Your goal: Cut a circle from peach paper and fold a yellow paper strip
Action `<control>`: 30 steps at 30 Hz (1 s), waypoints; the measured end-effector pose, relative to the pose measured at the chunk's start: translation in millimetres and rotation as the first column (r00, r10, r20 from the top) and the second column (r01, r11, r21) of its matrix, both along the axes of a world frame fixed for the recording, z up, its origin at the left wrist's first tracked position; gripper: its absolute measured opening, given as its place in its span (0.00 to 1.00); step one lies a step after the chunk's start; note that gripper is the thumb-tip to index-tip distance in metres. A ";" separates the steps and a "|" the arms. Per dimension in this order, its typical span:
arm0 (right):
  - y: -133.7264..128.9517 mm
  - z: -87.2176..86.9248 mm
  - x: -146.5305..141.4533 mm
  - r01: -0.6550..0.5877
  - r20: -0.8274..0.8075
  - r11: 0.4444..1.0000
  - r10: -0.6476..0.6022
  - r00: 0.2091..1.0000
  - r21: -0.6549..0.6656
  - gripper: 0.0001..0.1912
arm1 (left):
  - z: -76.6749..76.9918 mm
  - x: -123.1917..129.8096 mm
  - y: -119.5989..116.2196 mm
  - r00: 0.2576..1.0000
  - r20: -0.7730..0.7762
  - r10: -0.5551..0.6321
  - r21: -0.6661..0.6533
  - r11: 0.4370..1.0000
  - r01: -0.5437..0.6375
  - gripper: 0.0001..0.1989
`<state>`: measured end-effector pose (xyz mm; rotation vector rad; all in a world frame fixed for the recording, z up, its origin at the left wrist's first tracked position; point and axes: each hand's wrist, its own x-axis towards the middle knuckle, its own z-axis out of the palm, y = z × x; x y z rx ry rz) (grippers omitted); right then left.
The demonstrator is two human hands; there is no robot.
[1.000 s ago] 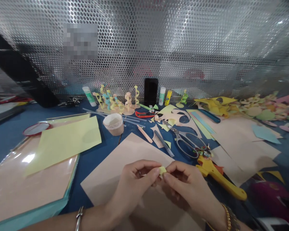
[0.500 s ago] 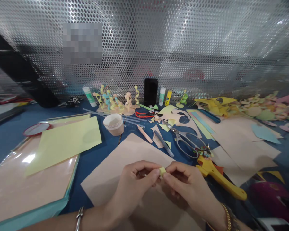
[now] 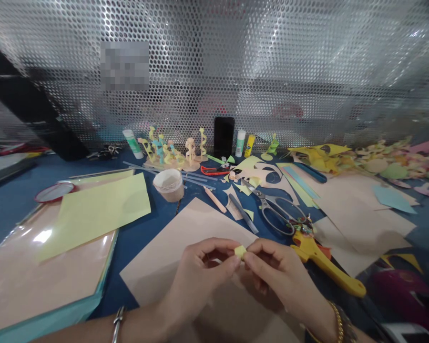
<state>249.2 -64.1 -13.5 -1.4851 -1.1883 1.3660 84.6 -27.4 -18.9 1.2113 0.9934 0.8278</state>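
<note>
Above a beige paper sheet (image 3: pixel 186 224), the left hand (image 3: pixel 200 274) pinches a small yellow paper piece (image 3: pixel 240 252) between finger and thumb, the right hand (image 3: pixel 280 271) closing on its other side, with grey-handled scissors (image 3: pixel 280 216) farther right

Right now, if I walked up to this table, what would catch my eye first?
Front and centre, the left hand and right hand pinch a small yellow paper piece above a pale pink card sheet. Beyond them, twisting paper sculptures stand near the back of the blue table. To the right lie large scissors.
</note>
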 end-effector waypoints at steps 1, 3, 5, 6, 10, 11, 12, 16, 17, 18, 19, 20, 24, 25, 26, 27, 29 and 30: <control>0.2 -0.3 -0.2 0.007 -0.015 1.000 -0.007 1.000 -0.009 0.20 | -0.2 -0.3 -0.1 1.000 0.001 -0.005 0.007 1.000 0.005 0.07; 0.3 -1.2 -0.3 0.002 -0.056 1.000 -0.004 0.998 -0.027 0.21 | -0.5 -0.6 0.0 1.000 -0.006 -0.001 0.013 1.000 0.001 0.07; 0.2 -2.3 0.1 -0.027 -0.109 0.999 0.022 0.994 -0.037 0.22 | -0.7 -0.6 0.4 1.000 -0.012 0.003 0.015 1.000 -0.003 0.06; 0.1 -2.7 0.4 -0.041 -0.135 0.998 0.036 0.990 -0.037 0.22 | -0.9 -0.6 0.5 1.000 -0.011 0.002 0.017 1.000 -0.002 0.06; 0.5 -2.1 1.9 -0.022 -0.180 1.000 0.024 0.983 0.011 0.21 | -2.3 -1.0 0.6 1.000 -0.008 -0.009 0.012 1.000 0.009 0.07; 0.8 -1.3 2.1 -0.005 -0.177 1.000 0.009 0.984 0.021 0.21 | -2.8 -1.2 0.5 1.000 -0.011 -0.011 0.014 1.000 0.011 0.07; 1.2 -0.4 2.1 0.009 -0.170 1.000 -0.004 0.985 0.026 0.20 | -3.1 -1.4 0.4 1.000 -0.013 -0.012 0.019 1.000 0.013 0.07; 2.5 2.5 0.3 0.020 -0.122 0.999 -0.017 0.992 0.026 0.21 | -2.8 -1.1 0.4 1.000 0.001 -0.024 0.038 0.999 0.024 0.08; 2.5 2.5 -0.2 0.020 -0.114 1.000 -0.017 0.993 0.021 0.21 | -2.3 -0.7 0.4 1.000 0.004 -0.026 0.041 0.999 0.025 0.08; 2.3 2.1 -0.5 0.021 -0.108 1.000 -0.019 0.994 0.015 0.22 | -1.7 -0.3 0.4 1.000 0.004 -0.026 0.043 0.999 0.026 0.09; 1.9 1.5 -0.6 0.022 -0.102 1.000 -0.021 0.995 0.008 0.22 | -1.1 0.1 0.3 1.000 0.000 -0.025 0.044 0.999 0.025 0.10; 1.4 0.6 -0.6 0.022 -0.096 1.000 -0.022 0.995 0.003 0.22 | -0.6 0.5 0.2 1.000 -0.005 -0.022 0.046 0.999 0.022 0.11; -0.4 -0.5 0.8 -0.012 -0.063 1.000 0.013 0.998 0.008 0.20 | -0.1 0.1 -0.6 0.999 -0.040 -0.002 0.073 0.997 0.005 0.10; -0.4 0.2 1.0 -0.014 -0.054 1.000 0.014 0.998 0.017 0.19 | -0.2 -0.5 -0.7 0.999 -0.044 -0.004 0.081 0.997 0.008 0.10; -0.4 1.1 1.2 -0.007 -0.044 1.000 0.009 0.999 0.030 0.19 | -0.3 -1.0 -0.6 0.999 -0.043 -0.013 0.087 0.996 0.017 0.10; -0.2 2.1 1.3 0.005 -0.031 0.999 -0.004 1.000 0.046 0.18 | -0.4 -1.6 -0.5 0.999 -0.038 -0.029 0.093 0.995 0.033 0.10; 0.1 3.4 1.4 0.037 0.002 0.995 -0.037 0.999 0.091 0.16 | -0.5 -2.5 -0.4 0.998 -0.024 -0.064 0.104 0.992 0.066 0.11; 0.1 3.4 1.6 0.051 0.021 0.992 -0.054 0.998 0.115 0.14 | -0.5 -2.7 -0.5 0.997 -0.016 -0.079 0.108 0.991 0.080 0.11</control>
